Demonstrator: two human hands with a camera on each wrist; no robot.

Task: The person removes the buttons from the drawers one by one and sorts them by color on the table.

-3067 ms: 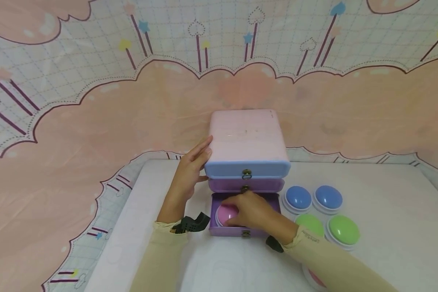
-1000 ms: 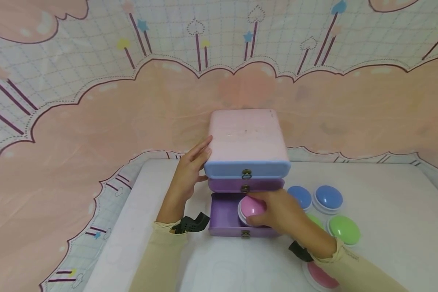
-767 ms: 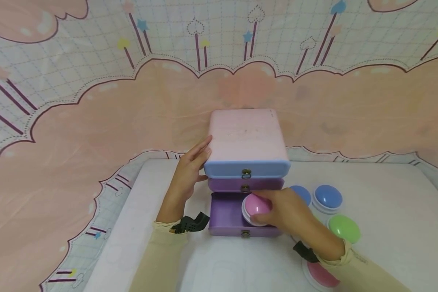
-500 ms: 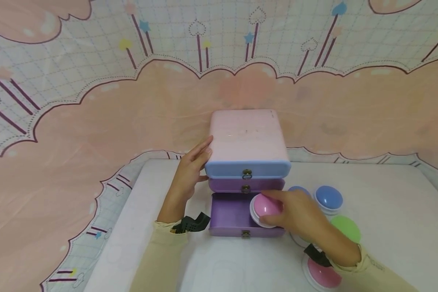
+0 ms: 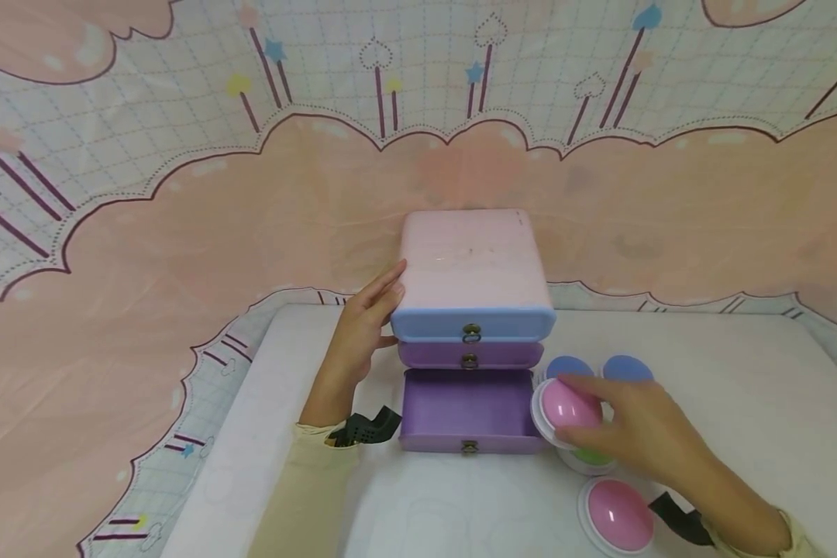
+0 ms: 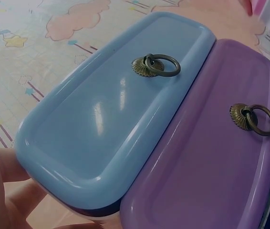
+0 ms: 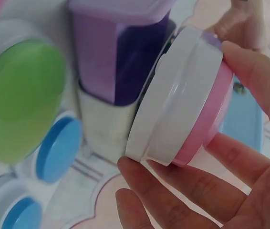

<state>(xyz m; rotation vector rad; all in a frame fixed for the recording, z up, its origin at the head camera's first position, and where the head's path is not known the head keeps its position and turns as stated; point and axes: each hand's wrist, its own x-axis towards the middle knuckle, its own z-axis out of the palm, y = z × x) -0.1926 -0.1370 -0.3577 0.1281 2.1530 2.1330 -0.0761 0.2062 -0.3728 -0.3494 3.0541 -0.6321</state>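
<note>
My right hand (image 5: pixel 645 422) pinches a pink domed button with a white base (image 5: pixel 572 404), fingers and thumb at its rim. In the head view it is held just right of the drawer, overlapping a green button (image 5: pixel 593 457). The right wrist view shows the button's white base (image 7: pixel 168 95) tilted on edge. My left hand (image 5: pixel 359 329) rests on the left side of a small pink-topped drawer chest (image 5: pixel 470 260). Its bottom purple drawer (image 5: pixel 467 403) is pulled out with nothing in it. The blue drawer front (image 6: pixel 106 109) and the purple one (image 6: pixel 206 148) above it are closed.
Two blue domed buttons (image 5: pixel 628 368) sit on the table right of the chest, partly covered by my right hand. Another pink button (image 5: pixel 621 513) lies nearer the front of the white table (image 5: pixel 432 504). A patterned cloth (image 5: pixel 307 209) hangs behind.
My right hand has taken hold of the pink button inside the bottom drawer, slid it rightwards and lifted it out past the drawer's right wall. The left hand stays on the chest.
</note>
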